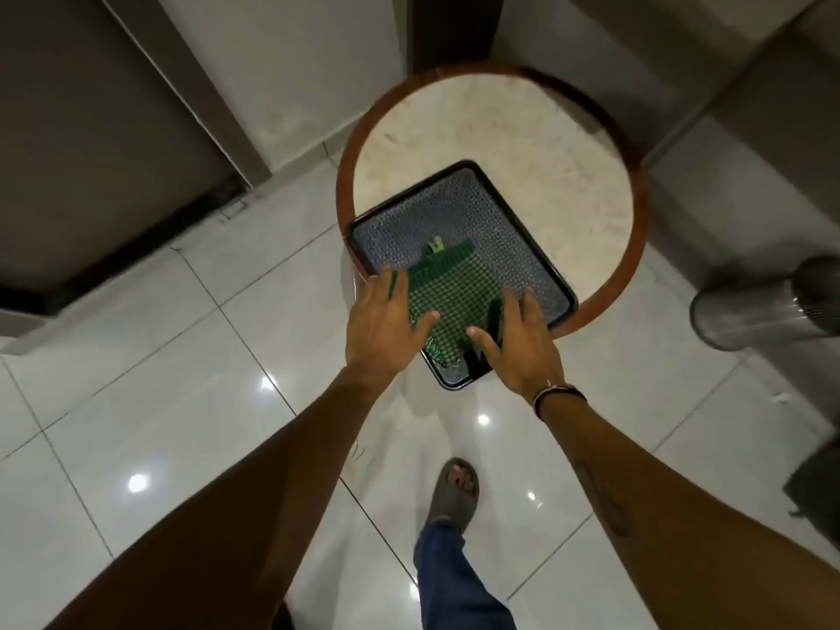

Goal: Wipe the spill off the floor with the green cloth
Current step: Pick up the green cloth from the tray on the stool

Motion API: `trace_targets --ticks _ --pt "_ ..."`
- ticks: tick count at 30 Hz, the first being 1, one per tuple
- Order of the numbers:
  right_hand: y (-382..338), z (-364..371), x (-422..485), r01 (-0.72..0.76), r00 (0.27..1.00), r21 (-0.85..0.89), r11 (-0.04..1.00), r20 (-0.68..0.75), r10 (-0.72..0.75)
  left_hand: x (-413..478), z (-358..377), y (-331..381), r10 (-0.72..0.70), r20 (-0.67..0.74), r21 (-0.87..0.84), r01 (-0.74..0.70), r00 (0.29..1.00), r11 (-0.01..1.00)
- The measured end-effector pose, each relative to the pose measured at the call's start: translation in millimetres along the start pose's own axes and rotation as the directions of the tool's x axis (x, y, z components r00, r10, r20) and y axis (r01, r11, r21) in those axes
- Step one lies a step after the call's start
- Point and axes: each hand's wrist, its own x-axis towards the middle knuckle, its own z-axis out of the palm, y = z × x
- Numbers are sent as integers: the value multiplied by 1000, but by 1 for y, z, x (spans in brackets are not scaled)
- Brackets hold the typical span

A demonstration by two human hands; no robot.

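Note:
A green checked cloth (450, 293) lies folded in a dark tray (500, 211) on a round marble table with a brown rim (629, 247). My left hand (382, 325) rests on the cloth's left edge, fingers spread, thumb over the fabric. On the cloth's right edge lies my right hand (513, 338), its fingers curled around a fold. Both hands touch the cloth, which lies flat in the tray. On the glossy white floor tiles (182, 402) I can make out no spill.
The tray overhangs the table's near edge. A metal bin (768, 306) stands on the right. A dark door (91, 143) is at the left and grey walls lie behind. My sandalled foot (454, 488) stands on the tiles below the table.

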Motion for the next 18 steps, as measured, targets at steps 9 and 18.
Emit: trace_targets --ticks 9,18 --pt "13 31 59 40 981 -144 989 -181 -66 65 42 -6 -76 -116 130 91 990 987" --pt "-20 -3 26 -42 971 506 861 -182 154 28 -6 -2 -261 59 -691 227 964 686"
